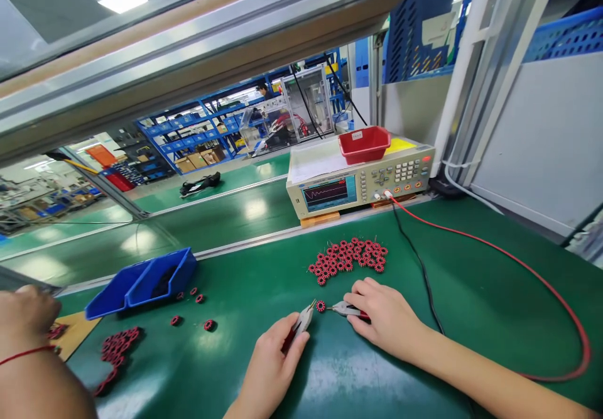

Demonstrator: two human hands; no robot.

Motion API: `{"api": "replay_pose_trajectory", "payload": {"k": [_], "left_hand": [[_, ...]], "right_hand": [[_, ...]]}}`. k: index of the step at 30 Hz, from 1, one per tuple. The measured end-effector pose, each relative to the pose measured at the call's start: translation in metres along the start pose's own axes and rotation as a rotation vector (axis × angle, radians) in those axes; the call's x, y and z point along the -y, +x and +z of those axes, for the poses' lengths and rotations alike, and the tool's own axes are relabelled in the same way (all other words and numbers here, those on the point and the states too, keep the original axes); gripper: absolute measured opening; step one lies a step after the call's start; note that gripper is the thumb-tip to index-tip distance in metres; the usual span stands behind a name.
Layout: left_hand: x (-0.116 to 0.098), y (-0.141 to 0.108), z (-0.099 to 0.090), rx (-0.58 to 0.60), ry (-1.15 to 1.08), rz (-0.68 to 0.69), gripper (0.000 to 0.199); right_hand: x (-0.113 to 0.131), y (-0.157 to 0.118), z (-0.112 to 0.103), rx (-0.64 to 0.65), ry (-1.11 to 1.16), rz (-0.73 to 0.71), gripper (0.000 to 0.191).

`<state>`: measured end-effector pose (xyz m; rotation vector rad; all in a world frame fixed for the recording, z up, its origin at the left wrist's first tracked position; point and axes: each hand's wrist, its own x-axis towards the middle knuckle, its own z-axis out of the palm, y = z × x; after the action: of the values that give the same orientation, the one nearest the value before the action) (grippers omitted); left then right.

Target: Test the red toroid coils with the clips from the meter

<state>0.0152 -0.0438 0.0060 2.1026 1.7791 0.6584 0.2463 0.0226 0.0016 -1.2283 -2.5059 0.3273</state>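
Note:
My left hand (273, 362) is closed around a test clip (303, 322) with a pale body, red grip and metal jaws. My right hand (379, 315) pinches a second test clip (345, 309) of the same kind, pointing left. Between the two clip tips lies a small red wound ring coil (321, 306) on the green mat. The right clip's tip reaches the coil's right side; the left tip is close to its left side, and I cannot tell whether it touches. Just beyond my hands, a cluster of similar coils (348, 257) is spread out, some with wire ends sticking up.
A tester (330, 194) with a lit screen stands behind, a red tray (365, 146) on top. Its red cable (509, 249) and black cable (419, 255) cross the right side. Leftward are a blue bin (106, 293), another coil group (115, 353) and another person's hand (28, 312).

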Motion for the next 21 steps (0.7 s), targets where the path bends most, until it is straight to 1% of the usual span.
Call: {"api": "replay_pose_trajectory", "payload": {"k": [3, 12, 21], "left_hand": [[0.0028, 0.0029, 0.0012, 0.001, 0.011, 0.025, 0.026], [0.0049, 0.0038, 0.0037, 0.016, 0.036, 0.034, 0.027], [0.0000, 0.0051, 0.0027, 0.003, 0.040, 0.055, 0.027]], "right_hand": [[-0.0005, 0.0003, 0.0006, -0.005, 0.001, 0.002, 0.010], [-0.0016, -0.0009, 0.0023, -0.020, -0.009, 0.001, 0.012], [-0.0003, -0.0004, 0.0002, -0.004, -0.002, 0.001, 0.014]]}}
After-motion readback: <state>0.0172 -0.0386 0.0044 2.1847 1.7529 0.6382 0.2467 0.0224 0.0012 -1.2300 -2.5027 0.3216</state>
